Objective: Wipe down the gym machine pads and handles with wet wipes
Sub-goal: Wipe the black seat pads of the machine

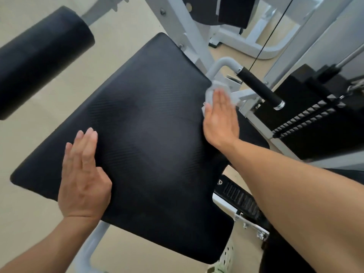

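A large black seat pad point(141, 134) of the gym machine fills the middle of the view. My left hand point(83, 178) lies flat on the pad's near left part, fingers straight. My right hand point(220, 119) presses a crumpled white wet wipe point(211, 91) against the pad's far right edge, fingers straight over the wipe. Just beyond the wipe a black foam handle point(260, 88) sticks out on a grey bent tube.
A black roller pad point(39, 58) sits at the upper left. Grey frame bars point(189, 36) rise behind the seat. A black weight stack point(315, 115) with a cable stands at the right. Beige floor point(29, 223) surrounds the machine.
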Demonstrator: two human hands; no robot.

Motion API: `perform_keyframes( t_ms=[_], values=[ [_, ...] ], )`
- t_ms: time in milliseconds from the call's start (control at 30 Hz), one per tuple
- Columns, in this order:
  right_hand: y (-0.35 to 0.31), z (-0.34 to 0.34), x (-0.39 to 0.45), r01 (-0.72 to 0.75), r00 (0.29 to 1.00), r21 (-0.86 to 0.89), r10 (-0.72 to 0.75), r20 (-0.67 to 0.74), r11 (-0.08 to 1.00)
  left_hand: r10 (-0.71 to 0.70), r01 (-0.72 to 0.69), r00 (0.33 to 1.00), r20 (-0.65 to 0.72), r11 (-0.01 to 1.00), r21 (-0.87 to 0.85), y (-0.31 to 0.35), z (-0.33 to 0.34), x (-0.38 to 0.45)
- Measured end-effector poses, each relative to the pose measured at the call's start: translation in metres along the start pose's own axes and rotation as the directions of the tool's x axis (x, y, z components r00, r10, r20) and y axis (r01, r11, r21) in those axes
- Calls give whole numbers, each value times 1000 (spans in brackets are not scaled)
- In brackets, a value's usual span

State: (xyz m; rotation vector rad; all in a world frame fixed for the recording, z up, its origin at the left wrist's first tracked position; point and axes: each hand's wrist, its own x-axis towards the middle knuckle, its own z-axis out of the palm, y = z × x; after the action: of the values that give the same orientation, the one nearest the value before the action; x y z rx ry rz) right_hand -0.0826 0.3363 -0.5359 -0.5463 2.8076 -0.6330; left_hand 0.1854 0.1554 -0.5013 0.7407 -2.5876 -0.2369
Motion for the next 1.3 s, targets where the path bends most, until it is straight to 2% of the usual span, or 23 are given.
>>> perform_keyframes(
  t_ms=[100,233,333,400,467,533,600,633,700,800,833,900,1000,1100,1167,1233,1300],
  values=[
    [51,-6,-22,-143,989,7,144,-46,990,16,-16,1000,-6,1000,-2,-1,1,-2],
    [105,3,-70,-348,932,102,356,-71,932,32,-33,999,-23,999,-9,-2,2,-3],
    [111,14,-88,-447,870,213,478,-125,869,36,-37,999,-14,998,-42,-3,1,-5],
    [92,20,-87,-455,854,226,494,-163,861,34,-35,999,-23,998,-60,-3,0,-5],
    [51,29,-90,-324,919,224,362,-153,919,28,-30,999,-31,997,-68,-3,0,-4],
    [0,44,-108,-54,990,226,81,-112,973,-3,0,1000,-27,996,-94,-2,0,-5],
    [-44,61,-146,229,973,202,-215,-85,952,-34,32,999,-13,990,-135,-3,-1,-6],
    [-58,70,-170,328,944,183,-317,-91,927,-37,37,999,1,988,-153,-4,-2,-7],
    [-64,84,-220,435,900,135,-429,-70,890,25,-19,999,31,980,-199,-6,-6,-10],
    [-33,97,-283,429,903,73,-429,-8,900,169,-139,983,73,941,-309,-4,-17,-41],
    [-19,100,-300,359,933,75,-359,-11,930,204,-163,975,90,926,-340,0,-22,-60],
    [5,101,-326,114,993,103,-112,-24,988,232,-166,964,129,906,-389,5,-30,-100],
    [17,100,-344,-187,981,184,193,-11,965,169,-102,975,143,917,-386,7,-30,-137],
    [-6,101,-330,-270,960,238,279,-4,933,-11,40,997,81,930,-366,8,-25,-136],
    [-34,101,-308,-168,985,197,170,6,966,-96,104,995,40,920,-379,9,-25,-133],
    [-66,99,-284,70,997,114,-73,23,991,-124,112,992,-7,918,-379,9,-24,-134],
    [-97,95,-255,340,937,52,-343,63,939,-179,152,983,-35,912,-380,7,-24,-133]
  ],
)
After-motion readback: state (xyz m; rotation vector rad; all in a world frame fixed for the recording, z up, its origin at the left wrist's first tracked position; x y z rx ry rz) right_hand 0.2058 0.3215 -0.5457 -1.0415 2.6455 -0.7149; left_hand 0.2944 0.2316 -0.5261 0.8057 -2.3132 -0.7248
